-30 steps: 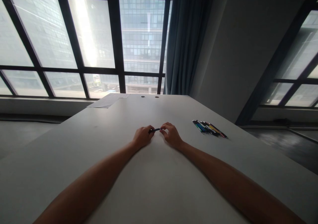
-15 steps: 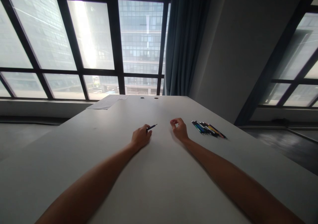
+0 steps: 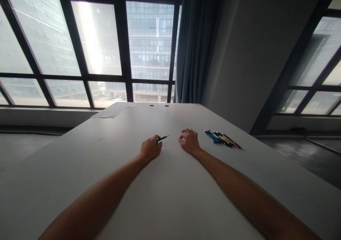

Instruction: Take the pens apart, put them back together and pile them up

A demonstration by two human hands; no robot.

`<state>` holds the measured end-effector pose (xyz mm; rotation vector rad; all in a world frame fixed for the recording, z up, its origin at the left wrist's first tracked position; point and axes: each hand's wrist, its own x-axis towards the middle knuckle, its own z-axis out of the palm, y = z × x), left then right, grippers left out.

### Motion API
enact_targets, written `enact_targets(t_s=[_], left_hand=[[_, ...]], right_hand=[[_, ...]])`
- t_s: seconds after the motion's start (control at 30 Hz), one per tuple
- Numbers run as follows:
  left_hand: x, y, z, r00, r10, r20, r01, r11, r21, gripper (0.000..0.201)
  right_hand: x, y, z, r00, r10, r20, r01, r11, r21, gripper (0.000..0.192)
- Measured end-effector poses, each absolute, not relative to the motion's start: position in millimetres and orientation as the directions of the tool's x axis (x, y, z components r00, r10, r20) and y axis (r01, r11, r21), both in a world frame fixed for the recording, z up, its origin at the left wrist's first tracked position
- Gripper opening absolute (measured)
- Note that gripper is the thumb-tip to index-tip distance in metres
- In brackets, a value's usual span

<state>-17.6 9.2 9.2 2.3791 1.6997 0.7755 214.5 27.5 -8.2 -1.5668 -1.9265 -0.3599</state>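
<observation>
A slim dark pen [image 3: 163, 138] is gripped in my left hand [image 3: 150, 148], its thin tip pointing right and slightly away from me. Across a short gap to the right, my right hand [image 3: 189, 141] rests low over the white table [image 3: 170, 183]. Its fingers are curled but apart, with nothing visible between them. Just right of that hand lies a loose row of pens [image 3: 223, 139], mostly dark, some blue, green, yellow and red. The hand does not touch them.
Sheets of paper [image 3: 110, 110] lie at the table's far left. Two small round dark discs [image 3: 151, 105] are set near the far edge. Beyond stand large windows, a blue curtain [image 3: 190, 48] and a grey wall [image 3: 247, 55].
My right hand has turned and shifted slightly left and toward me, its fingers moving from a near pinch to further apart. My left hand and the pen have hardly moved.
</observation>
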Motion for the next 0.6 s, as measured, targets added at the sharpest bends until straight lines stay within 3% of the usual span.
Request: enact_targets(t_s=[0.6], left_hand=[[-17.8,8.6,9.1,0.287,0.891,0.352,0.848,-0.407,0.34,0.029]], right_hand=[[217.9,32.6,-9.4,-0.038,0.812,0.582,0.949,0.211,-0.233,0.015]])
